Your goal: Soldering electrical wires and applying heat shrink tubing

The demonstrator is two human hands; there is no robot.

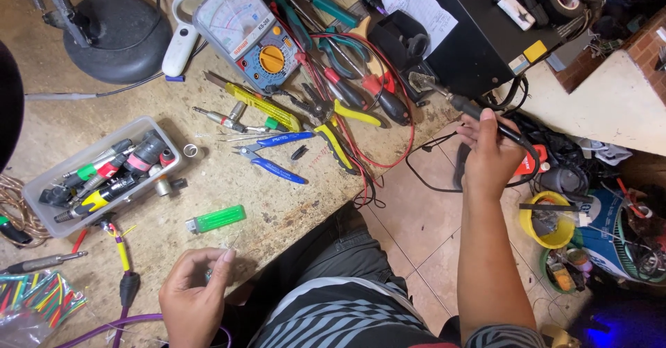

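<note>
My right hand (491,155) grips the black handle of a soldering iron (449,99), its metal tip pointing left over the bench's right edge, its cord looping down beside my wrist. My left hand (195,292) is low at the front of the bench, fingers pinched on a small part with thin wire that I cannot make out clearly. A green lighter (216,219) lies just above that hand. A purple cable (104,326) runs under it.
The worn bench (55,129) holds an analog multimeter (246,32), blue cutters (274,155), yellow-handled pliers (331,134), screwdrivers, a clear box of plugs (104,174), coloured sleeving (38,296) and a lamp base (114,36). A black box (479,36) stands at right; floor clutter includes a yellow tub (548,219).
</note>
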